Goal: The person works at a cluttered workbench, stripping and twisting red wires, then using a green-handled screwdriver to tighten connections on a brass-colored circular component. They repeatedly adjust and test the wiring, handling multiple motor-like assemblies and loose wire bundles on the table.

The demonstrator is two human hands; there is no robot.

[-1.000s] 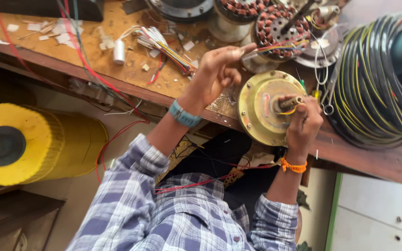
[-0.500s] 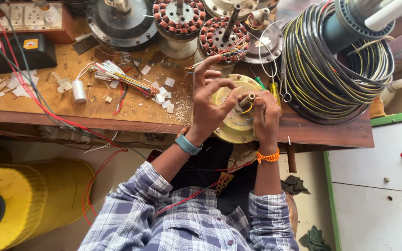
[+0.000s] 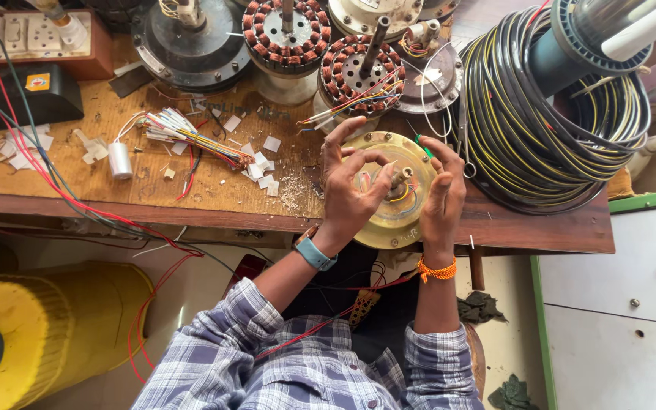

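We see a round brass-coloured motor cover (image 3: 389, 220) lying flat at the front edge of the wooden workbench (image 3: 214, 190), directly between the two hands. At its centre a short shaft (image 3: 401, 176) sticks up, with thin yellow and red wires (image 3: 402, 193) curling beside it.

The left hand (image 3: 349, 186) sits over the left half of the cover, palm turned toward the shaft, fingers spread and curved; its thumb and forefinger come close together near the shaft, but we cannot tell whether they pinch a wire. The right hand (image 3: 443, 193) stands on edge at the cover's right side, fingers half curled and touching the rim, thumb pointing toward the shaft; it clasps nothing that we can make out.

Both forearms rise from the bottom of the view, the left wrist wearing a blue band (image 3: 314, 253), the right an orange thread (image 3: 436, 269).

Behind the cover stand wound stators (image 3: 358, 72), and to the right, just beside the right hand, a large coil of black cable (image 3: 540, 137). A bundle of coloured wires (image 3: 191, 137) lies further left on the bench.
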